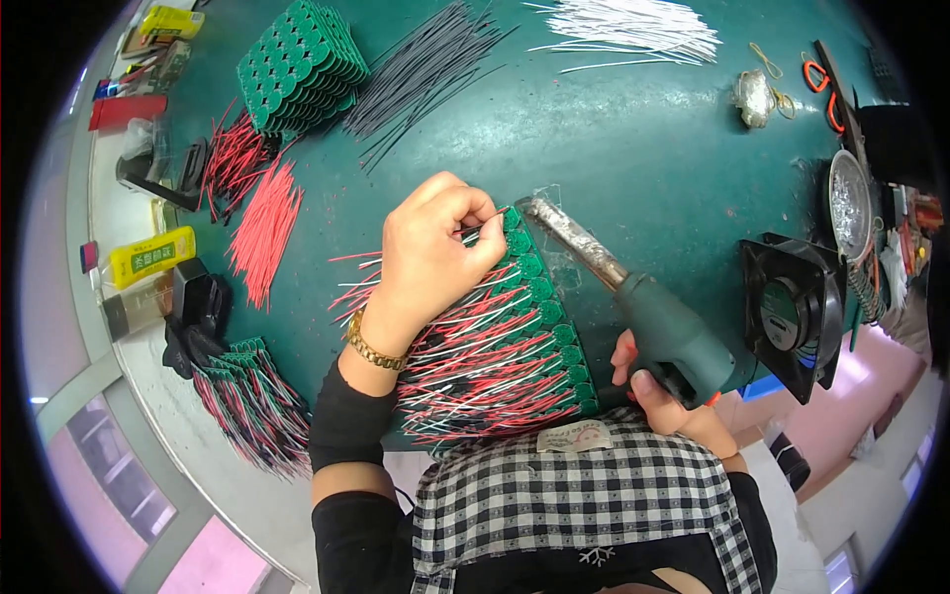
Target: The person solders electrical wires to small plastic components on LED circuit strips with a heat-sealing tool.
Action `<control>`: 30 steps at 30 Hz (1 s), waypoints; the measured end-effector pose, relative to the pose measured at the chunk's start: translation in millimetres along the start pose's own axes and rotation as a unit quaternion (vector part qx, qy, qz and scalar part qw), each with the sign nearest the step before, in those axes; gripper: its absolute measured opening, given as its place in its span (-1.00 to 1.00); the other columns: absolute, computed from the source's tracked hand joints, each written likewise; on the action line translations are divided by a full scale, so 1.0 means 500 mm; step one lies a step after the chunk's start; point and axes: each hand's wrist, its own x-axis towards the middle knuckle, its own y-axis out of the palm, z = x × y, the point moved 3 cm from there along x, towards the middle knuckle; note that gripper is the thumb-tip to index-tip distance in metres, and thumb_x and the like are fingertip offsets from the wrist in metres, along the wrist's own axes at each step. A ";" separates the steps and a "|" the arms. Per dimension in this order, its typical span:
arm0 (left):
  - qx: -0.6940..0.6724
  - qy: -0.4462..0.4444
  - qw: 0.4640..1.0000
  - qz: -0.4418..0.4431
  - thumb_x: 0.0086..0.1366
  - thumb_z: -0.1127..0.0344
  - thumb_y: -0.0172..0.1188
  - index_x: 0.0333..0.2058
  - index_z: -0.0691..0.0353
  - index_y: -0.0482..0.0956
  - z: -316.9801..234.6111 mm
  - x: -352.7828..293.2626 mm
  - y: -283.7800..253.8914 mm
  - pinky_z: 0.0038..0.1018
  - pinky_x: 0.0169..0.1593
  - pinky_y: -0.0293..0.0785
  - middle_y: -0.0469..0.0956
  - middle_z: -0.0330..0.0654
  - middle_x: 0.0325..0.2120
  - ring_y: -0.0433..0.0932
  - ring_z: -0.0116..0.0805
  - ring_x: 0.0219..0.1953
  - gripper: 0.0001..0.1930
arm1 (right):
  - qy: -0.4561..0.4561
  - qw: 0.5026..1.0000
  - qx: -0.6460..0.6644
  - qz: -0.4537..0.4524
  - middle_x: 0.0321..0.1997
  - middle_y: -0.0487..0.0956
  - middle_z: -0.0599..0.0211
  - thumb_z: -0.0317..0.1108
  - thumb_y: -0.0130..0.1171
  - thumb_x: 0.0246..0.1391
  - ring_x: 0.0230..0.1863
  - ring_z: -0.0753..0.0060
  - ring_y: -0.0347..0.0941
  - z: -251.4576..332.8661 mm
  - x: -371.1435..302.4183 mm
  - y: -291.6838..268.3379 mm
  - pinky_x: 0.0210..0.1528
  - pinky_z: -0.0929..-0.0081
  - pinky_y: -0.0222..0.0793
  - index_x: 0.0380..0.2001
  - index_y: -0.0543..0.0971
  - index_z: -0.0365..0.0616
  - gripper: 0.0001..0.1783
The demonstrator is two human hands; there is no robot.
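My left hand [440, 238], a gold watch on its wrist, pinches a thin red wire at the far end of a green circuit-board panel [569, 342]. Rows of red, white and black wires [475, 371] stick out leftward from the panel. In my right hand [653, 391] is a soldering gun [673, 322] with a dark green body and a worn metal barrel. Its tip lies close to the panel's far corner, just right of the left fingers. Whether the tip touches the board is too small to tell.
Stacked green boards [297, 64], black wires [426, 74], white wires [628, 30] and red wires [267, 233] lie across the green mat. A wired bundle [252, 406] is at left. Right stand a black fan [792, 312], metal dish [849, 203] and orange-handled scissors [816, 77].
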 end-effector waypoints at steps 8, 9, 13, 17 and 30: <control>-0.018 0.012 1.000 0.004 -0.03 0.55 0.28 -0.57 0.30 0.51 0.007 0.007 0.003 -0.65 -0.58 0.19 0.40 -0.32 -0.60 0.26 -0.64 -0.65 -0.90 | 0.011 0.990 0.123 -0.070 -0.29 0.48 0.24 0.13 0.24 -0.01 -0.40 0.42 0.44 0.038 0.003 0.003 -0.31 0.45 0.37 0.00 0.36 -0.20 -0.30; -0.017 0.012 1.000 0.003 -0.03 0.55 0.28 -0.57 0.30 0.51 0.007 0.007 0.001 -0.65 -0.58 0.19 0.40 -0.32 -0.60 0.26 -0.64 -0.65 -0.90 | 0.010 0.989 0.124 -0.080 -0.29 0.49 0.23 0.13 0.25 -0.02 -0.39 0.43 0.44 0.039 0.003 0.004 -0.30 0.45 0.37 0.01 0.36 -0.20 -0.29; -0.028 0.015 0.999 -0.005 -0.04 0.53 0.28 -0.55 0.26 0.53 0.022 -0.009 -0.012 -0.62 -0.52 0.33 0.42 -0.29 -0.60 0.35 -0.57 -0.62 -0.91 | 0.014 0.985 0.142 -0.094 -0.28 0.50 0.20 0.10 0.28 -0.06 -0.38 0.43 0.45 0.024 -0.002 0.018 -0.31 0.46 0.37 0.03 0.36 -0.22 -0.26; 0.010 0.054 0.998 0.008 -0.02 0.48 0.25 -0.54 0.21 0.49 0.013 -0.002 -0.006 -0.46 -0.47 0.43 0.42 -0.21 -0.60 0.49 -0.35 -0.57 -0.90 | -0.079 0.975 0.128 -0.165 -0.32 0.51 0.19 0.01 0.22 -0.01 -0.48 0.47 0.43 0.012 -0.008 0.012 -0.35 0.50 0.37 0.02 0.35 -0.32 -0.31; 0.421 -0.136 0.880 -0.173 0.18 0.27 0.23 -0.27 0.17 0.59 0.254 0.077 -0.341 -0.23 -0.14 0.45 0.50 -0.05 -0.25 0.52 -0.05 -0.19 -0.83 | -0.138 0.976 0.143 -0.093 -0.31 0.47 0.19 -0.20 0.14 0.10 -0.45 0.49 0.40 0.012 -0.002 0.010 -0.42 0.56 0.37 0.05 0.32 -0.35 -0.45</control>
